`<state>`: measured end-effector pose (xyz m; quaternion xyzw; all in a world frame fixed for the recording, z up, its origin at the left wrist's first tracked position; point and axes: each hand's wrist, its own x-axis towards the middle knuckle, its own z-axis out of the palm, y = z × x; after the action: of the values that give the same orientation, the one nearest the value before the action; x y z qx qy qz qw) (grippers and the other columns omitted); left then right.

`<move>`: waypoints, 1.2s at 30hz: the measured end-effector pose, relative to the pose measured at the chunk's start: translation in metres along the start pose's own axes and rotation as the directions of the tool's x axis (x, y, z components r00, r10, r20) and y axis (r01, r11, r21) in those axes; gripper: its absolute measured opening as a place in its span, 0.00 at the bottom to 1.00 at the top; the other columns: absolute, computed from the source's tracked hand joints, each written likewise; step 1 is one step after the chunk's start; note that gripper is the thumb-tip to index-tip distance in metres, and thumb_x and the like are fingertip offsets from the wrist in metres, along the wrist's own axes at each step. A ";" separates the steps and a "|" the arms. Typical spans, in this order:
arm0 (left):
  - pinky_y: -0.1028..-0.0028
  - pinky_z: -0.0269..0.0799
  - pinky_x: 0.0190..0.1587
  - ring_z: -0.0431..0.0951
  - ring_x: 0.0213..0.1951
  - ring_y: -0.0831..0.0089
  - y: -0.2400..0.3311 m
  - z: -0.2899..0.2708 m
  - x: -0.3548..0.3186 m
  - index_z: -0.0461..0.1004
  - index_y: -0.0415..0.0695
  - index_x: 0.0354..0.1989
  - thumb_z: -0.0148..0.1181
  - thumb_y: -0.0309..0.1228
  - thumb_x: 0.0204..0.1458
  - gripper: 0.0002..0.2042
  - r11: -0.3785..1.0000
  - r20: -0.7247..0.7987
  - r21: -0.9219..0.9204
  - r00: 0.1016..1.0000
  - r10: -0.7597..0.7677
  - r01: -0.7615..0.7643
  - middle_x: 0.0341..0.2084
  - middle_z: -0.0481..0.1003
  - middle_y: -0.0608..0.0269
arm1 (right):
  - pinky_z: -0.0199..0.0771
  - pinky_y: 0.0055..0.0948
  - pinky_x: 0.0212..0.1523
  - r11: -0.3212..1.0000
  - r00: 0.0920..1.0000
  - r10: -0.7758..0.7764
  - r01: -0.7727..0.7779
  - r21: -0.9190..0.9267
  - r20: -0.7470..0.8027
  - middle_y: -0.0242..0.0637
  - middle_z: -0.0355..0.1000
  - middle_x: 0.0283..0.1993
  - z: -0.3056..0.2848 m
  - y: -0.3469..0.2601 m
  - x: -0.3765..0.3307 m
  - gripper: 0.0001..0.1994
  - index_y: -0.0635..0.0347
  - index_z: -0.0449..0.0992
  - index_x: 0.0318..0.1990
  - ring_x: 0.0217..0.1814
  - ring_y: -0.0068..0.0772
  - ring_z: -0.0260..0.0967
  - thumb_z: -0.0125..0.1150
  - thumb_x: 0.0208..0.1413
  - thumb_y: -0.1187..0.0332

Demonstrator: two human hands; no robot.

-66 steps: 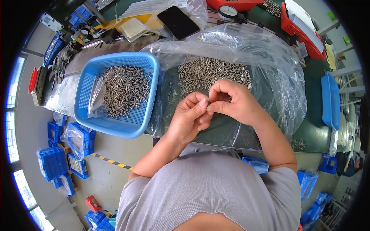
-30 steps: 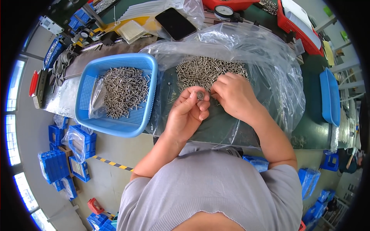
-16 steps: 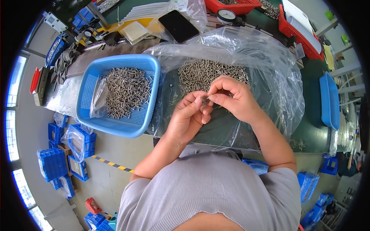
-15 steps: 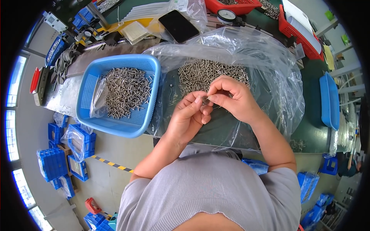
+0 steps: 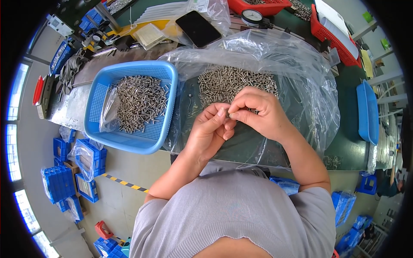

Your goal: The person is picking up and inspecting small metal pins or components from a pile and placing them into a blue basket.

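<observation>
Just in front of a pile of small metal pins (image 5: pixel 235 84), both my hands meet at the fingertips. My left hand (image 5: pixel 211 128) is closed, thumb against fingers, on a small round dark metal piece (image 5: pixel 227 113) that is mostly covered now. Pressed up against it from the right, my right hand (image 5: pixel 258 112) pinches thumb and forefinger together; whatever is between them is too small and hidden to name. The pile lies on a clear plastic sheet (image 5: pixel 301 94). To the left, a blue perforated basket (image 5: pixel 92 124) holds many similar metal pins (image 5: pixel 140 103) and a clear bag.
Behind the plastic lie a black phone (image 5: pixel 198 29) and a dial gauge (image 5: pixel 251 17). Red baskets (image 5: pixel 329 38) stand at the back right, and a blue tray (image 5: pixel 367 112) is at the right edge. Blue crates (image 5: pixel 58 182) are stacked on the floor at left.
My right fingertips have shifted slightly left and closed in on my left fingers, covering more of the round piece. My left hand has barely moved.
</observation>
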<state>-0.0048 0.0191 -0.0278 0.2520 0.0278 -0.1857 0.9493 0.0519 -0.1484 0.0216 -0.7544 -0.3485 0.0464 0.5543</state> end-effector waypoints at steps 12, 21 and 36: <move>0.80 0.61 0.26 0.66 0.28 0.78 0.000 -0.001 0.000 0.71 0.43 0.41 0.53 0.31 0.58 0.07 1.000 -0.001 0.017 1.000 -0.012 0.012 0.30 0.71 0.66 | 0.69 0.19 0.33 0.987 0.988 0.154 -0.155 0.042 0.014 0.30 0.71 0.30 0.001 -0.006 -0.005 0.02 0.63 0.74 0.31 0.32 0.19 0.70 0.61 0.50 0.78; 0.80 0.61 0.26 0.66 0.28 0.78 -0.001 -0.001 0.000 0.71 0.43 0.41 0.53 0.32 0.58 0.07 1.000 -0.005 0.008 1.000 -0.007 0.007 0.30 0.71 0.65 | 0.70 0.19 0.36 0.932 0.969 0.238 -0.245 0.265 0.060 0.30 0.73 0.30 0.002 0.002 -0.005 0.03 0.64 0.73 0.34 0.33 0.18 0.71 0.59 0.53 0.75; 0.80 0.61 0.25 0.66 0.26 0.79 0.000 0.003 0.001 0.71 0.42 0.38 0.54 0.33 0.57 0.07 0.999 -0.038 0.047 0.999 0.006 -0.004 0.29 0.71 0.66 | 0.70 0.19 0.35 0.909 0.948 0.310 -0.318 0.271 0.072 0.30 0.71 0.30 0.003 -0.002 -0.004 0.01 0.64 0.73 0.32 0.33 0.18 0.70 0.58 0.53 0.77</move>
<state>-0.0039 0.0168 -0.0251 0.2776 0.0406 -0.1790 0.9430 0.0470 -0.1482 0.0211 -0.7142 -0.2204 0.1940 0.6354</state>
